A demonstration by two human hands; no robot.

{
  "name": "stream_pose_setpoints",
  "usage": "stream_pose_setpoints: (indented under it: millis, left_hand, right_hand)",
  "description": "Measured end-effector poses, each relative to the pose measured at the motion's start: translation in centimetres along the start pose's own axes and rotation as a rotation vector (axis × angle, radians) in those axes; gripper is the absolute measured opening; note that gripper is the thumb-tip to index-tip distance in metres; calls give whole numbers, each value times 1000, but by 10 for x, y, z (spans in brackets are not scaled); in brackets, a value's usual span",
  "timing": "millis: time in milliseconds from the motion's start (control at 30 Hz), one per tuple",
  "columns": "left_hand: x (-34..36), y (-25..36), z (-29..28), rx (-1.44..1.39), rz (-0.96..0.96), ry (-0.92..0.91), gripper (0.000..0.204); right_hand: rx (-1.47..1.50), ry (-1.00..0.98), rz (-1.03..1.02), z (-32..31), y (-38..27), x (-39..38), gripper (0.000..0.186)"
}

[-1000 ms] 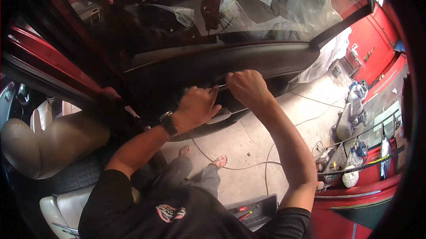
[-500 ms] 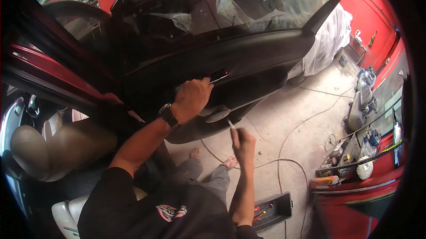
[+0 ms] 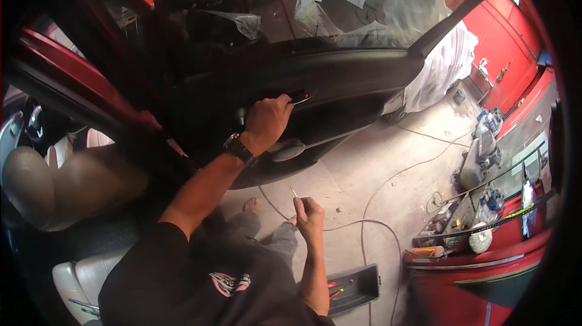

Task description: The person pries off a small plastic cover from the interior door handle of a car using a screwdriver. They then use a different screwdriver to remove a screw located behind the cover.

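A dark car door panel (image 3: 357, 74) stands open in front of me. My left hand (image 3: 265, 123), with a watch (image 3: 237, 144) on its wrist, reaches to the panel, its fingers closed at the inner door handle (image 3: 301, 101); its palm side is hidden. Just below that hand is an oval grey piece (image 3: 288, 150) of the door's lower trim. My right hand (image 3: 310, 214) is lower and nearer to me, off the door. Between its thumb and fingers it pinches a slim tool (image 3: 295, 192) with a thin shaft pointing up toward the door; its handle is covered.
A dark tray (image 3: 373, 289) with red- and yellow-handled tools sits on the floor at my right. A hose (image 3: 364, 223) winds across the concrete. Car seats (image 3: 73, 189) are at left. Plastic sheeting (image 3: 439, 74) covers something behind the door, and cluttered shelving (image 3: 467, 211) stands at right.
My right hand has drawn back toward me with the slim tool, away from the door's lower edge. My left hand stays at the door handle. The view has shifted slightly.
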State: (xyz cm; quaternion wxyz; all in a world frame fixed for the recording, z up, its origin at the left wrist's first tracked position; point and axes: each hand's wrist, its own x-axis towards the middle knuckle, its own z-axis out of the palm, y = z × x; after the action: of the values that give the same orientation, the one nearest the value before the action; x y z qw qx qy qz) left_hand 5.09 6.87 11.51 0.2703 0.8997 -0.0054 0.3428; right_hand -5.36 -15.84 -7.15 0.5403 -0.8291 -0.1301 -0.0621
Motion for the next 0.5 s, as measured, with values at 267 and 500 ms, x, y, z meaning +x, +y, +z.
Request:
stream_pose_setpoints:
  millis: [267,500]
  left_hand:
    - [-30,61,-38,-408,174,-180,12]
    - [-86,72,-58,-978,-321,-968,26]
  right_hand:
    - [359,230,220,-40,-26,6,33]
    - [705,-11,191,-73,-117,14,24]
